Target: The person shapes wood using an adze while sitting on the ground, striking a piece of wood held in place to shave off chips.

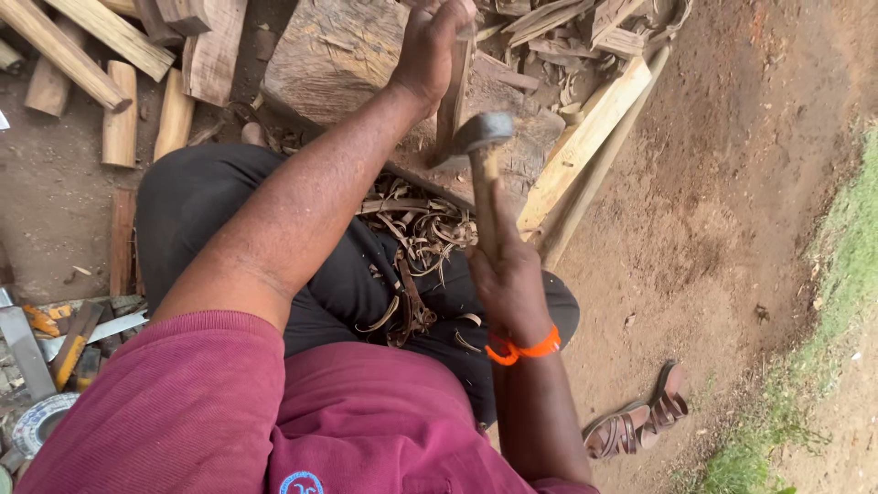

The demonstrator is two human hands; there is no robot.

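Observation:
My left hand (pixel 432 46) grips the top of a narrow wooden stick (pixel 452 105) that stands upright on a big wood block (pixel 338 55). My right hand (pixel 508 274), with an orange band at the wrist, holds the wooden handle of an adze-like tool; its grey metal head (pixel 476 135) sits close to the stick's lower part. Curled wood shavings (pixel 416 233) lie on my dark trousers between the two arms.
Cut wood billets (pixel 119 114) and planks (pixel 585 137) lie around the block. Hand tools (pixel 69 343) and a patterned dish (pixel 41 423) sit at the lower left. A pair of brown sandals (pixel 640 421) rests on bare earth at the right, with grass (pixel 851 274) beyond.

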